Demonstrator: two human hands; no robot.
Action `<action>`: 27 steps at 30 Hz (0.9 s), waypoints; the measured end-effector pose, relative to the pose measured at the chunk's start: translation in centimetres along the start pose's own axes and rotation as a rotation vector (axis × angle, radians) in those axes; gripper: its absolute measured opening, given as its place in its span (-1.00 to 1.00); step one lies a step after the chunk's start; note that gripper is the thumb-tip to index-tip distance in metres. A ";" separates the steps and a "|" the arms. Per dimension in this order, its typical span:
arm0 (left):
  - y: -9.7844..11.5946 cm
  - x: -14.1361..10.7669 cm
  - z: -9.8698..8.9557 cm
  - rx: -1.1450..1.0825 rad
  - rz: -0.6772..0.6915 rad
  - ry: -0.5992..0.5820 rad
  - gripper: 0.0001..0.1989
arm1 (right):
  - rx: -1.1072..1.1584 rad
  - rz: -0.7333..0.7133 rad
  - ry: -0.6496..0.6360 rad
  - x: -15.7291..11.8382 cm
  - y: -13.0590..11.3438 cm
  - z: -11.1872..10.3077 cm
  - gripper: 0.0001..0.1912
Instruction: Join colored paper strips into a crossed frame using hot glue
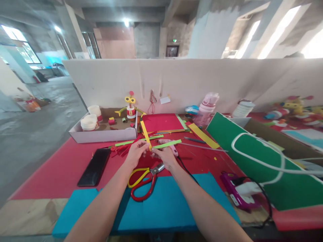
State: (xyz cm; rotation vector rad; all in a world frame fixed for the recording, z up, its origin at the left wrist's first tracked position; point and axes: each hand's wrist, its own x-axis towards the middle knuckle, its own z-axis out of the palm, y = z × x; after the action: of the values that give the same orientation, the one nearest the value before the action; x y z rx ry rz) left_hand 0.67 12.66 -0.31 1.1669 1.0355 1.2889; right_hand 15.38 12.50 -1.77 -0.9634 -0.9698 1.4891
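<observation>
My left hand point(137, 152) pinches the lower end of a yellow paper strip point(144, 131), which points up and away. In my right hand point(165, 155) is the left end of a light green paper strip point(168, 144), stretching off to the right. The two strips' near ends meet between my fingertips, forming a V. Whether they are joined I cannot tell. Just below my hands lie scissors point(146, 183) with one yellow and one red handle. Behind my right hand a pink glue gun point(173, 148) rests on the table, partly covered by the green strip.
A black phone point(94, 167) lies at left. Behind it stands a white box point(103, 136) with paper cups and a paper figure point(130, 109). Red sheets point(161, 122), a pink bottle point(205, 109), a green board point(249, 161) and a purple power strip point(239, 191) surround the work area.
</observation>
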 end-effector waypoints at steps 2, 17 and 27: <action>-0.3 0.0 0.1 0.046 0.005 -0.004 -0.72 | 0.006 0.011 -0.006 -0.1 0.1 0.1 -0.66; -0.1 -0.2 0.5 0.001 0.004 0.014 -0.76 | 0.048 0.032 -0.002 0.0 0.2 0.1 -0.64; 0.1 -0.4 0.5 -0.044 -0.029 -0.046 -0.72 | 0.042 -0.035 0.048 0.2 0.0 0.0 -0.68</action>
State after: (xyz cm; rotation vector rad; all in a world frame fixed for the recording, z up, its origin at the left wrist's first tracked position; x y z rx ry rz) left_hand 1.17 12.26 -0.12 1.1399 0.9824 1.2506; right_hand 15.35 12.67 -1.83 -0.9435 -0.9132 1.4448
